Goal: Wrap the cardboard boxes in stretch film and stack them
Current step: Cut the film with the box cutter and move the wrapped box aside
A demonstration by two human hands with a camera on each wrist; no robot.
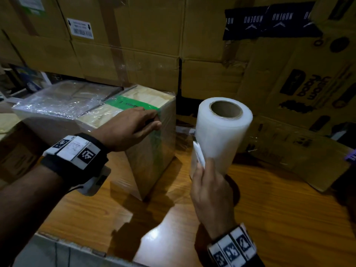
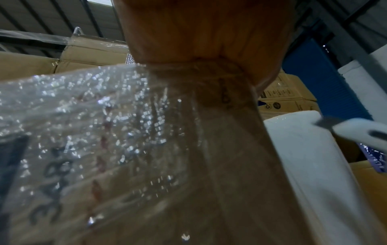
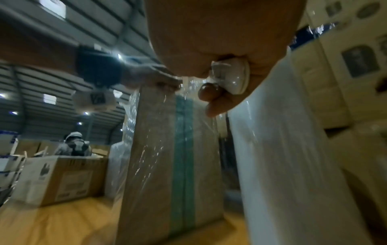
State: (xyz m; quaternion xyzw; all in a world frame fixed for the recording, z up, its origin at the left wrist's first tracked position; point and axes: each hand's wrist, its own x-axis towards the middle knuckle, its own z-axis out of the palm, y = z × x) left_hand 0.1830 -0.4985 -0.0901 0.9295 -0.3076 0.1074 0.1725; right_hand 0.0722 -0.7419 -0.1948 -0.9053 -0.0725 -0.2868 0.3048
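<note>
A cardboard box (image 1: 152,155) sealed with green tape stands on the wooden table (image 1: 269,209), with stretch film over its sides. My left hand (image 1: 157,118) rests on its top right edge, fingers fairly straight, pressing the film against the box. To the right an upright roll of stretch film (image 1: 221,132) stands on the table, and a sheet of film spans the gap between box and roll. My right hand (image 1: 206,166) grips a white cutter (image 1: 199,157) held against the near side of the roll. The right wrist view shows the cutter (image 3: 232,76) in my curled fingers.
A film-wrapped box (image 1: 57,105) lies just left of the taped one. A wall of stacked cartons (image 1: 154,45) closes the back. A flattened carton (image 1: 298,151) leans at the right. The table's front edge (image 1: 77,245) is near me. A person (image 3: 74,145) sits far behind.
</note>
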